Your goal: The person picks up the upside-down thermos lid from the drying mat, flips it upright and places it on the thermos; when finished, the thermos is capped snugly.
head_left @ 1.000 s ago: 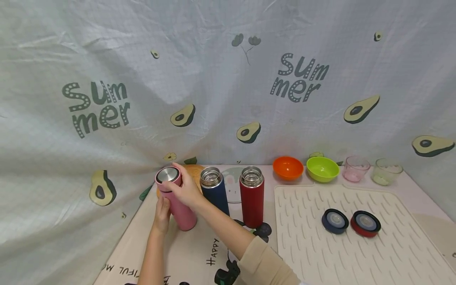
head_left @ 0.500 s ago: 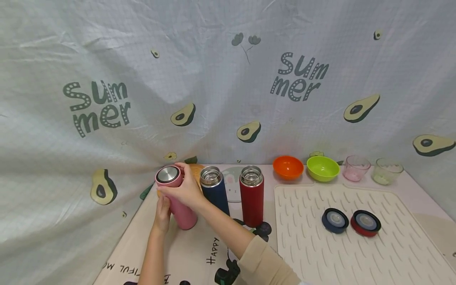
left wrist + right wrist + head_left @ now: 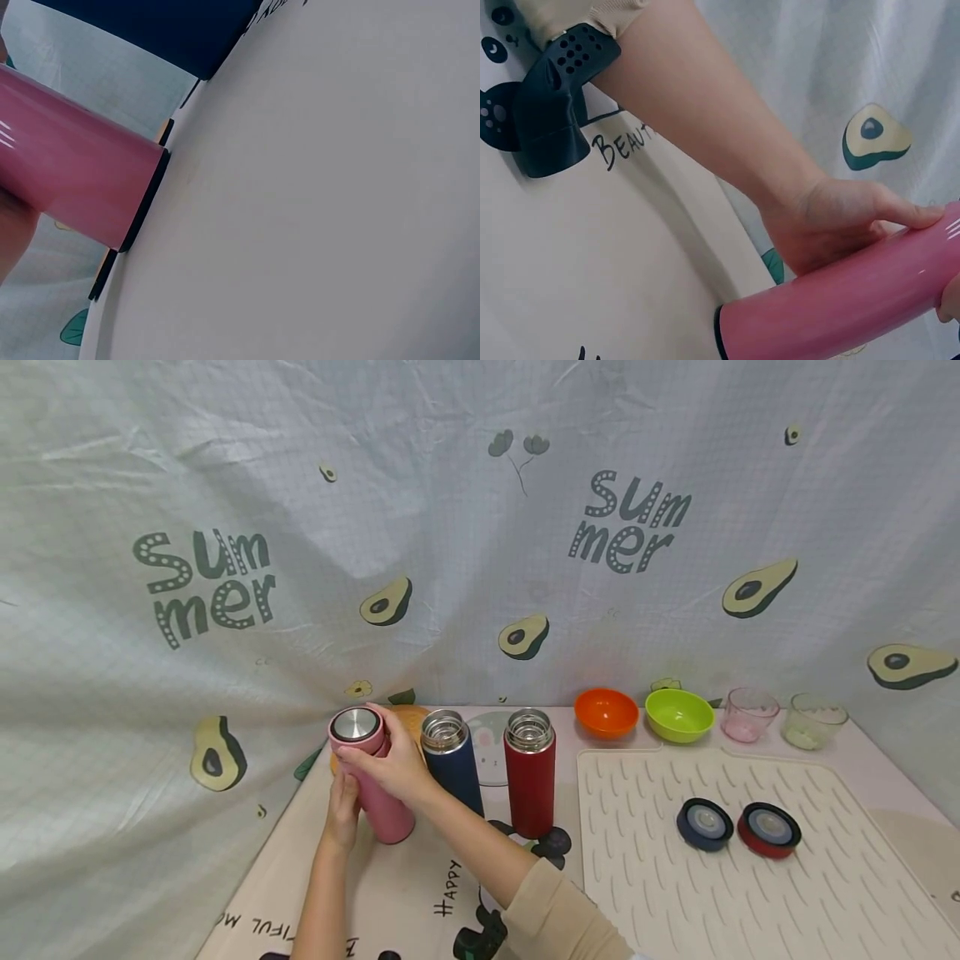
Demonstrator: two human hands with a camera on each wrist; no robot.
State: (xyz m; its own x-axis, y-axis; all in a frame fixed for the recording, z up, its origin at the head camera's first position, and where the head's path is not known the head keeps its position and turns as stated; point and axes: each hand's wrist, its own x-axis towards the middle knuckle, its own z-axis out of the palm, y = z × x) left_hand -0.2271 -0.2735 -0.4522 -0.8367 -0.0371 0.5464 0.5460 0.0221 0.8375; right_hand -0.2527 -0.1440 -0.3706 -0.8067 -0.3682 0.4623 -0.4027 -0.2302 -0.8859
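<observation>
A pink thermos bottle (image 3: 384, 810) with a steel-topped lid (image 3: 356, 724) stands on the table at the left in the head view, leaning slightly. My left hand (image 3: 344, 810) grips its body from the near left side. Around the neck, just below the lid's top, the thumb and fingers of my right hand (image 3: 397, 767) hold on. The right wrist view shows the bottle (image 3: 840, 300) with its base low and my left hand (image 3: 832, 217) on its side. Beside it stand a blue thermos (image 3: 453, 772) and a red thermos (image 3: 531, 785), both without lids, their steel mouths showing.
On a cream ribbed mat (image 3: 637, 893) at the right lie a blue lid (image 3: 705, 824) and a red lid (image 3: 769, 830). Behind the mat are an orange bowl (image 3: 607, 714), a green bowl (image 3: 679, 717), a pink glass (image 3: 749, 715) and a greenish glass (image 3: 813, 722). A printed curtain (image 3: 450, 527) hangs behind.
My right hand's thumb and fingers have shifted around the bottle's top: first the thumb lowered, then it rose again. The left hand keeps its grip, and the other objects stay put.
</observation>
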